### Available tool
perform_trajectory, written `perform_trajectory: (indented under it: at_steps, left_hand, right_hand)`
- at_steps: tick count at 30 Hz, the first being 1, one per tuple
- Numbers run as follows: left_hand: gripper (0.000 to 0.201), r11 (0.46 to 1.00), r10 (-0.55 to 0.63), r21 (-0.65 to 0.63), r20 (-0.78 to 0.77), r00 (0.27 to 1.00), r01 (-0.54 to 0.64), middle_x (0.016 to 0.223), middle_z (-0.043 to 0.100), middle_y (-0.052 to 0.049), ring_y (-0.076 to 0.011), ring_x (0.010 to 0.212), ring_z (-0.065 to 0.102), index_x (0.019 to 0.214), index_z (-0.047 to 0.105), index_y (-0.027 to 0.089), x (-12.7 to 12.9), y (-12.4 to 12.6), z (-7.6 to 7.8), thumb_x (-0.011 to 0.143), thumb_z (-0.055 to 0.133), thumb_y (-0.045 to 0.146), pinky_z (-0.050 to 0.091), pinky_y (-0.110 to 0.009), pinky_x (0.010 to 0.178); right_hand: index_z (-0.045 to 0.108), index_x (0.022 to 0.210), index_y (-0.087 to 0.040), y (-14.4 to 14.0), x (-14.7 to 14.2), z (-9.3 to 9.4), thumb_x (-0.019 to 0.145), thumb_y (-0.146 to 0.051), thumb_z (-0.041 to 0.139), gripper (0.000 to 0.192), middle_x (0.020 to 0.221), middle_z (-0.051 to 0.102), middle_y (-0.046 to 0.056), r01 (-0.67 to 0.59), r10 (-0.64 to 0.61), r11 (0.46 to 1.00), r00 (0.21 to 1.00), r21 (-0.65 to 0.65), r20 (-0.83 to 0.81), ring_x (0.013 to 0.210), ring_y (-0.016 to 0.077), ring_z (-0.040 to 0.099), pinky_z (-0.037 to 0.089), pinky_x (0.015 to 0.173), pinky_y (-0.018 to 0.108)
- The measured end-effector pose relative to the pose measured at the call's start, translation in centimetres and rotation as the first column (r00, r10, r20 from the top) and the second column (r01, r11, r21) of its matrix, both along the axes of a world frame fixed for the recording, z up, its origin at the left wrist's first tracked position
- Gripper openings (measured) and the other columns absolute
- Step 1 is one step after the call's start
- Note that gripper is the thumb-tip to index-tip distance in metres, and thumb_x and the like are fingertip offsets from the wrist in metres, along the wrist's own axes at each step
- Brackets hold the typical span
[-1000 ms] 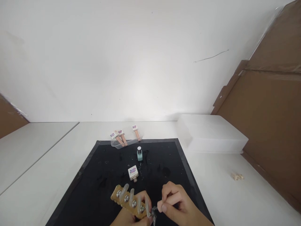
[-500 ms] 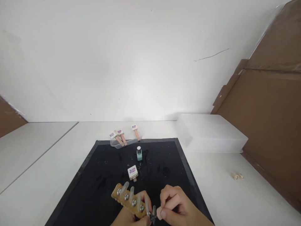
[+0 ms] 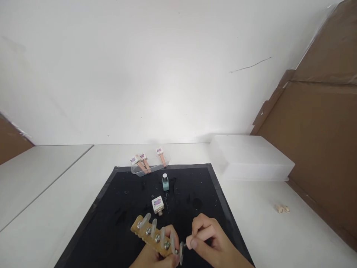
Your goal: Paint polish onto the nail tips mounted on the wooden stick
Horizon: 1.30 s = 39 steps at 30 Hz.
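White tabletop (image 3: 279, 238) with a black mat (image 3: 125, 208) on it, plain wall behind. Right hand (image 3: 212, 243) has its fingers (image 3: 199, 238) pinched on a thin brush (barely visible), tip touching the end nail tip (image 3: 182, 252) on the wooden holder (image 3: 150, 236). Left hand (image 3: 156, 258) grips that holder from below, tilted, at the mat's near edge. Risks as I see them: a wobble in the holder could smear polish onto the neighbouring tips, or an elbow could tip the open teal bottle (image 3: 165, 182) just beyond, with its cap (image 3: 157, 204) lying near.
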<state>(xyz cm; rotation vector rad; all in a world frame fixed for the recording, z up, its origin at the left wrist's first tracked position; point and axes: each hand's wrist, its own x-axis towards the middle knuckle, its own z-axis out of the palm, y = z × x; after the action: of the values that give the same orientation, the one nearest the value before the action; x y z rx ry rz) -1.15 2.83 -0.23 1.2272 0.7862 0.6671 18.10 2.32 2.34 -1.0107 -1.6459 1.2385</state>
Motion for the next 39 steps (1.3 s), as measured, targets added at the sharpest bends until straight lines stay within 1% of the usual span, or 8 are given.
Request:
perform_trajectory:
  at_steps: [3,8,14,19,25,29,36,39]
  left_hand:
    - [0.039,1.000,-0.004,0.003,0.027,1.000,0.004,0.055,0.039,0.009,-0.0063,0.048,0.028,0.072,0.042,0.021,-0.03,-0.01,-0.21,0.067,0.064,0.054,0.021,-0.023,0.047]
    - [0.034,0.999,-0.011,0.034,0.000,1.000,0.011,0.057,0.039,0.008,-0.0074,0.051,0.030,0.072,0.042,0.021,-0.09,0.05,0.15,0.070,0.062,0.049,0.022,-0.024,0.050]
    - [0.033,1.000,-0.006,0.030,0.011,1.000,0.006,0.057,0.039,0.008,-0.0079,0.052,0.030,0.072,0.042,0.022,-0.11,0.11,0.09,0.070,0.063,0.047,0.023,-0.024,0.050]
    - [0.039,0.999,-0.004,0.041,-0.043,0.999,0.006,0.059,0.040,0.007,-0.0088,0.053,0.032,0.071,0.042,0.021,-0.12,-0.11,0.28,0.068,0.062,0.054,0.024,-0.025,0.052]
    - [0.036,0.999,-0.024,0.033,-0.034,0.999,0.025,0.059,0.038,0.008,-0.0083,0.053,0.030,0.072,0.042,0.021,-0.27,-0.03,0.27,0.071,0.059,0.052,0.023,-0.024,0.051]
    - [0.035,0.997,-0.047,0.059,-0.045,0.998,0.050,0.058,0.037,0.008,-0.0079,0.052,0.030,0.072,0.041,0.021,-0.23,0.21,-0.28,0.071,0.062,0.050,0.021,-0.024,0.049]
    - [0.032,0.999,-0.022,0.024,-0.044,0.999,0.023,0.059,0.039,0.008,-0.0081,0.053,0.030,0.072,0.041,0.022,-0.07,0.06,-0.30,0.074,0.059,0.047,0.023,-0.024,0.051]
    - [0.034,1.000,-0.003,0.023,-0.005,1.000,0.003,0.057,0.040,0.008,-0.0081,0.052,0.031,0.070,0.040,0.022,0.06,-0.03,-0.51,0.071,0.062,0.048,0.023,-0.024,0.050]
  right_hand:
    - [0.061,0.073,-0.020,0.09,-0.03,-0.10,0.082,-0.050,0.056,0.032,0.071,0.055,0.002,0.008,-0.008,1.000,1.000,0.015,-0.014,0.064,0.0151,0.054,0.046,0.061,0.027]
    - [0.056,0.064,-0.018,0.30,-0.24,-0.54,0.082,-0.052,0.055,0.038,0.071,0.053,0.002,-0.106,0.109,0.993,0.993,0.060,-0.041,0.061,0.0134,0.054,0.045,0.060,0.027]
    - [0.054,0.062,-0.018,0.48,-0.49,-0.37,0.083,-0.052,0.053,0.040,0.073,0.051,0.002,-0.027,0.028,0.999,0.996,0.022,-0.079,0.059,0.0125,0.051,0.044,0.060,0.028]
    - [0.058,0.068,-0.019,0.31,-0.38,-0.21,0.081,-0.053,0.055,0.036,0.070,0.052,0.002,-0.106,0.107,0.994,0.992,0.005,-0.065,0.058,0.0132,0.051,0.043,0.058,0.028]
    - [0.060,0.068,-0.019,0.40,-0.44,-0.22,0.081,-0.054,0.055,0.038,0.072,0.053,0.001,-0.059,0.056,0.998,0.995,-0.030,-0.083,0.060,0.0132,0.053,0.045,0.061,0.028]
    - [0.063,0.073,-0.019,0.21,-0.37,-0.04,0.079,-0.053,0.058,0.035,0.069,0.053,0.001,-0.089,0.084,0.995,0.993,-0.054,-0.082,0.059,0.0132,0.053,0.044,0.060,0.027]
    - [0.061,0.066,-0.018,0.80,-0.55,-0.11,0.082,-0.052,0.055,0.038,0.071,0.053,0.001,-0.009,0.011,1.000,0.998,0.021,-0.056,0.060,0.0126,0.050,0.042,0.056,0.025]
    - [0.062,0.066,-0.018,0.88,-0.44,-0.23,0.081,-0.052,0.056,0.037,0.070,0.054,0.001,-0.046,0.047,0.999,0.997,0.015,-0.065,0.058,0.0119,0.051,0.043,0.057,0.025]
